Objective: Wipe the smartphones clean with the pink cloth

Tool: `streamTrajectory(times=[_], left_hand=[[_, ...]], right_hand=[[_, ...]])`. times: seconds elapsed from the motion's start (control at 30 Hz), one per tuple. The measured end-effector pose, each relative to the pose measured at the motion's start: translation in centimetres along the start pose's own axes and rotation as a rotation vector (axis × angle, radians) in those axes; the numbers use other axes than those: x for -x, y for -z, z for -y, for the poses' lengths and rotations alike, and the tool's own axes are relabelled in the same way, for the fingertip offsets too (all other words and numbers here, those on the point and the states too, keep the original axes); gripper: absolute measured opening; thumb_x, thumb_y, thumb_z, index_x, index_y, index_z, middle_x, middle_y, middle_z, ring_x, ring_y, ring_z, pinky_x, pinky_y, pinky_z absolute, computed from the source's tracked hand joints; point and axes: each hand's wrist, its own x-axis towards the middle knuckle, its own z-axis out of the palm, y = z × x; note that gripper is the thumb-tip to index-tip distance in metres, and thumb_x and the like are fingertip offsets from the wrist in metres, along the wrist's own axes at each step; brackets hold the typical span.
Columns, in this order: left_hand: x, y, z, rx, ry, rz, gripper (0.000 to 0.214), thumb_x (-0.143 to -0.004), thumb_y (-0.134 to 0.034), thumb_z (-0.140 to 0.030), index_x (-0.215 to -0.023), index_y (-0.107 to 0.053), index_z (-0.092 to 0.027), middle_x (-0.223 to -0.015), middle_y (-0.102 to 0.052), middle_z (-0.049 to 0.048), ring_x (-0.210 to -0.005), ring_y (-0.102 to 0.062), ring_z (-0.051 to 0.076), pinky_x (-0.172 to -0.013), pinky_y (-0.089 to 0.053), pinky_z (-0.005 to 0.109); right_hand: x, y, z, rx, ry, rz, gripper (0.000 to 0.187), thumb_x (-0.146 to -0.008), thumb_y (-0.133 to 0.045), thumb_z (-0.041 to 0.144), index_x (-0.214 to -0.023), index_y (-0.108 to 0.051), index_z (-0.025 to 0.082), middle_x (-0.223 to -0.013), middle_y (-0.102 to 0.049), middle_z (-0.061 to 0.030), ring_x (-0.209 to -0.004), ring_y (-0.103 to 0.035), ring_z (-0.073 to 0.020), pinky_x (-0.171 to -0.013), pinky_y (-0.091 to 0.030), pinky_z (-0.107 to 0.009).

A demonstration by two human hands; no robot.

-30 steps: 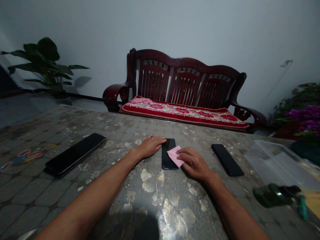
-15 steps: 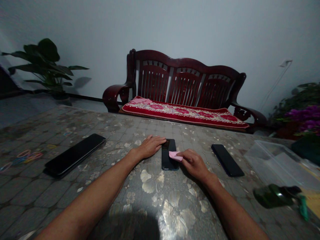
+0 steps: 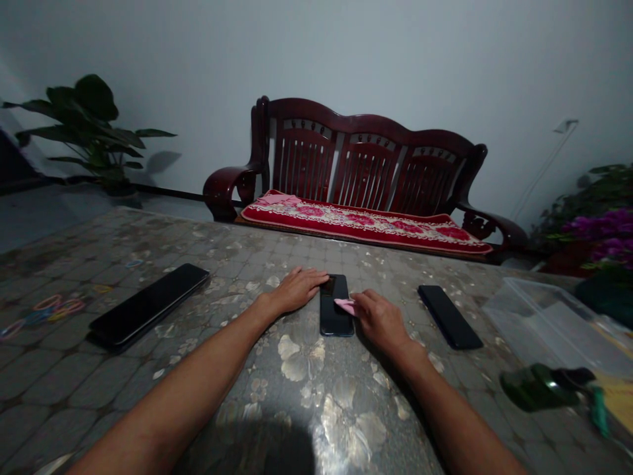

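A dark smartphone (image 3: 335, 322) lies flat on the patterned table (image 3: 222, 389), between my two hands. My left hand (image 3: 299, 289) rests with fingers stretched out, the tips touching the phone's upper left edge. A small pink cloth (image 3: 346, 306) is pinched in my right hand (image 3: 380, 316), and its folded end lies over the middle of the phone's screen. Part of the cloth is hidden by my fingers. Another dark phone (image 3: 449, 316) is to the right of my right hand, and a larger black device (image 3: 151, 307) lies to the left.
Colourful rubber bands (image 3: 54, 309) lie at the far left. On the right are a clear plastic box (image 3: 539, 316), a green bottle (image 3: 531, 388) on its side and a yellow sheet (image 3: 620, 399). A wooden bench (image 3: 366, 158) stands beyond the table.
My right hand has turned slightly, its knuckles now higher, and the pink cloth looks narrower over the screen. The left hand and the phone have stayed put.
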Motion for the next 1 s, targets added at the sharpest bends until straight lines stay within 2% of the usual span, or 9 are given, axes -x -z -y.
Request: streamTrajectory(times=[0.13, 0.27, 0.33, 0.4, 0.5, 0.67, 0.73, 0.9, 1.0], left_hand=[[0.0, -0.2, 0.1, -0.004, -0.012, -0.022, 0.049, -0.099, -0.043, -0.020, -0.145, -0.053, -0.031, -0.155, -0.050, 0.0043, -0.143, -0.047, 0.024, -0.121, -0.029, 0.052], [0.1, 0.0, 0.0, 0.000, -0.010, 0.001, 0.049, -0.099, -0.043, -0.020, -0.146, -0.053, -0.030, -0.156, -0.048, 0.0045, -0.144, -0.046, 0.025, -0.121, -0.029, 0.054], [0.1, 0.2, -0.2, 0.004, -0.010, 0.004, 0.049, -0.099, -0.043, -0.020, -0.146, -0.053, -0.029, -0.156, -0.048, 0.0052, -0.144, -0.045, 0.025, -0.121, -0.029, 0.054], [0.1, 0.4, -0.3, 0.002, -0.001, 0.011, 0.049, -0.099, -0.043, -0.020, -0.146, -0.053, -0.028, -0.156, -0.049, 0.0055, -0.144, -0.045, 0.025, -0.121, -0.029, 0.054], [0.1, 0.4, -0.3, -0.001, 0.011, 0.033, 0.049, -0.099, -0.043, -0.019, -0.147, -0.052, -0.028, -0.156, -0.048, 0.0047, -0.145, -0.044, 0.026, -0.121, -0.029, 0.055], [-0.1, 0.2, -0.2, -0.008, 0.004, 0.029, 0.049, -0.099, -0.043, -0.019, -0.146, -0.052, -0.031, -0.156, -0.049, 0.0027, -0.144, -0.045, 0.025, -0.121, -0.029, 0.053], [0.0, 0.2, -0.2, -0.015, -0.006, 0.020, 0.048, -0.100, -0.043, -0.020, -0.145, -0.052, -0.032, -0.155, -0.050, 0.0022, -0.143, -0.046, 0.024, -0.120, -0.030, 0.051], [0.0, 0.1, -0.1, 0.001, -0.011, 0.004, 0.047, -0.100, -0.043, -0.023, -0.145, -0.053, -0.032, -0.155, -0.049, 0.0030, -0.143, -0.046, 0.024, -0.120, -0.030, 0.051], [-0.1, 0.1, 0.0, 0.012, -0.001, 0.015, 0.047, -0.100, -0.043, -0.022, -0.146, -0.052, -0.031, -0.156, -0.049, 0.0026, -0.143, -0.046, 0.025, -0.121, -0.029, 0.052]], right_hand=[[0.3, -0.4, -0.5, -0.189, 0.000, 0.015, 0.028, -0.088, -0.052, 0.008, -0.104, -0.071, 0.021, -0.101, -0.070, -0.0047, -0.091, -0.065, -0.0180, -0.080, -0.045, -0.026], [0.3, -0.6, -1.0, -0.266, 0.029, -0.012, 0.027, -0.090, -0.061, 0.023, -0.116, -0.067, 0.020, -0.101, -0.069, -0.0062, -0.091, -0.064, -0.0206, -0.081, -0.047, -0.029], [0.1, -0.6, -1.2, -0.299, 0.018, -0.036, 0.022, -0.095, -0.058, 0.032, -0.109, -0.070, 0.021, -0.094, -0.068, -0.0059, -0.086, -0.064, -0.0201, -0.077, -0.047, -0.029], [-0.1, -0.6, -1.6, -0.337, -0.036, -0.077, 0.026, -0.098, -0.054, 0.039, -0.097, -0.073, 0.022, -0.086, -0.066, -0.0047, -0.078, -0.062, -0.0194, -0.071, -0.046, -0.028], [-0.7, -0.8, -2.6, -0.418, -0.141, -0.147, 0.029, -0.094, -0.055, 0.043, -0.085, -0.072, 0.021, -0.077, -0.064, -0.0035, -0.072, -0.059, -0.0193, -0.065, -0.043, -0.027], [-1.8, -1.4, -3.6, -0.650, -0.272, -0.116, 0.031, -0.091, -0.055, 0.043, -0.089, -0.070, 0.017, -0.069, -0.064, -0.0007, -0.062, -0.056, -0.0165, -0.058, -0.040, -0.025], [-2.3, -1.4, -3.6, -0.587, -0.240, -0.136, 0.031, -0.089, -0.057, 0.043, -0.090, -0.073, 0.018, -0.071, -0.067, -0.0017, -0.065, -0.058, -0.0174, -0.059, -0.041, -0.025], [-3.3, -1.3, -3.0, -0.214, -0.146, -0.283, 0.023, -0.090, -0.060, 0.037, -0.089, -0.080, 0.024, -0.077, -0.071, -0.0042, -0.078, -0.059, -0.0212, -0.069, -0.043, -0.028], [-3.7, -1.7, -2.4, -0.148, 0.023, -0.271, 0.021, -0.092, -0.060, 0.029, -0.098, -0.079, 0.024, -0.086, -0.071, -0.0055, -0.086, -0.060, -0.0211, -0.074, -0.044, -0.029]])
